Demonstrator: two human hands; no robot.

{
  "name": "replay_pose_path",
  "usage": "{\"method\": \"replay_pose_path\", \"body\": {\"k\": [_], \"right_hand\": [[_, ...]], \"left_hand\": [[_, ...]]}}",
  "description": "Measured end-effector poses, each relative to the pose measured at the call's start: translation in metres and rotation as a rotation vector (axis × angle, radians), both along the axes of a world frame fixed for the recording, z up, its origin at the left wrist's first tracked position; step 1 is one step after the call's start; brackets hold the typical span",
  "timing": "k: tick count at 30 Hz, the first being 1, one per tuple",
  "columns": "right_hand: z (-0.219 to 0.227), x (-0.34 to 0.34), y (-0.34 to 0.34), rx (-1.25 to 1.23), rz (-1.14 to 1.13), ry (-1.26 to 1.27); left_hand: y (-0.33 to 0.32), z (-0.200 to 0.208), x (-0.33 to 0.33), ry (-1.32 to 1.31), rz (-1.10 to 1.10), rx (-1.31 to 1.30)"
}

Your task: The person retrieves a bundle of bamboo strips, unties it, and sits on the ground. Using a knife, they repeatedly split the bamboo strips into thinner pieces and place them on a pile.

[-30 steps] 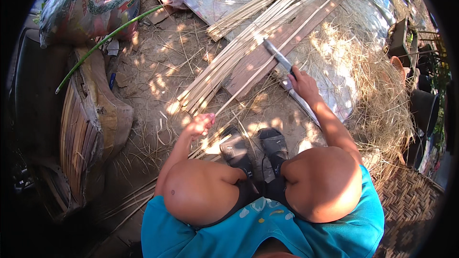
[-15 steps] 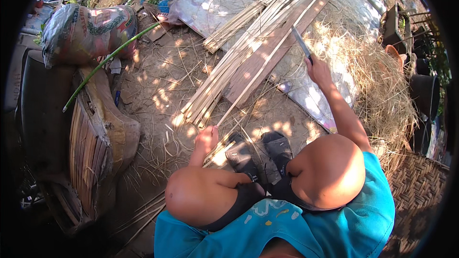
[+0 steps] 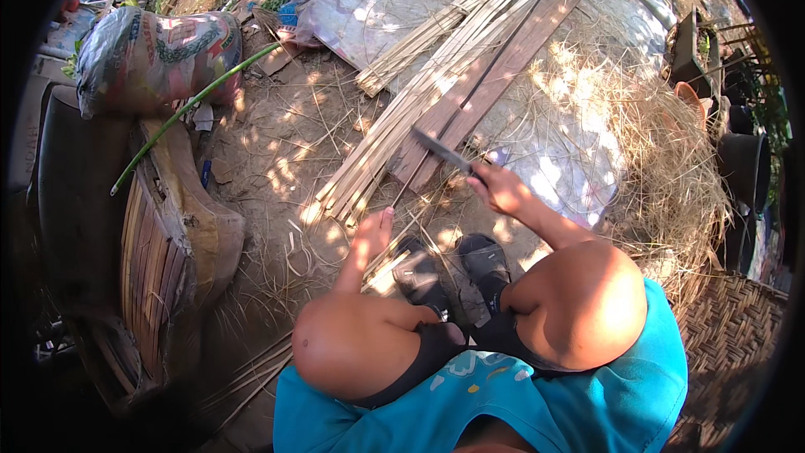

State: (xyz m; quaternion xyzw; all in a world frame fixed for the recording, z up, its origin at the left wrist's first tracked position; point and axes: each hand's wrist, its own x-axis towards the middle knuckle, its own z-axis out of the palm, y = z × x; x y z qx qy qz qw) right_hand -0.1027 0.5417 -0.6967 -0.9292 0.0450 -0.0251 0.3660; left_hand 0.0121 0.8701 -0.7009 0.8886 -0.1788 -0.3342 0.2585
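My left hand (image 3: 371, 233) is closed on the near end of a long thin strip (image 3: 482, 84), likely split bamboo, whose dark side faces up. The strip runs away from me over a brown wooden plank (image 3: 503, 71). In my right hand (image 3: 501, 189) is a knife (image 3: 442, 150), gripped by its handle. Its blade points left and lies across the strip near the plank's close end; whether it touches the strip I cannot tell. A bundle of pale split strips (image 3: 411, 117) lies along the plank's left side.
Dry shavings (image 3: 654, 134) are heaped at the right beside a woven mat (image 3: 734, 352). At the left, a green stalk (image 3: 189, 105) leans across a carved wooden piece (image 3: 214, 222) near a stuffed sack (image 3: 159, 59). My sandalled feet (image 3: 485, 264) rest below the plank.
The knife and my right hand have come down and leftward, toward my left hand. The held strip showed its pale side before and shows its dark side now. My left hand has risen slightly.
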Motion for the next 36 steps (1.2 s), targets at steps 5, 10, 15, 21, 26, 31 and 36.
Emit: {"method": "replay_pose_path", "body": {"k": [5, 10, 15, 21, 26, 31, 36], "right_hand": [[-0.01, 0.009, -0.108, -0.298, -0.331, 0.007], [0.021, 0.029, -0.114, -0.164, -0.413, 0.129], [-0.009, -0.01, 0.008, -0.133, 0.077, -0.004], [0.001, -0.008, -0.204, -0.309, -0.71, 0.125], [-0.01, 0.001, -0.004, -0.135, 0.04, 0.157], [-0.009, -0.002, -0.07, -0.205, -0.221, 0.066], [-0.004, 0.01, -0.01, -0.054, 0.035, 0.177]], "left_hand": [[0.02, -0.024, -0.011, -0.012, -0.046, -0.136], [0.037, -0.049, -0.019, -0.236, 0.075, -0.168], [0.032, -0.011, -0.038, -0.319, -0.079, 0.185], [0.089, -0.009, -0.032, -0.171, -0.114, 0.12], [0.1, 0.017, -0.011, 0.379, 0.115, -0.057], [0.144, 0.039, -0.024, 0.565, 0.272, 0.063], [0.115, 0.038, -0.03, 0.528, 0.338, 0.118]]}}
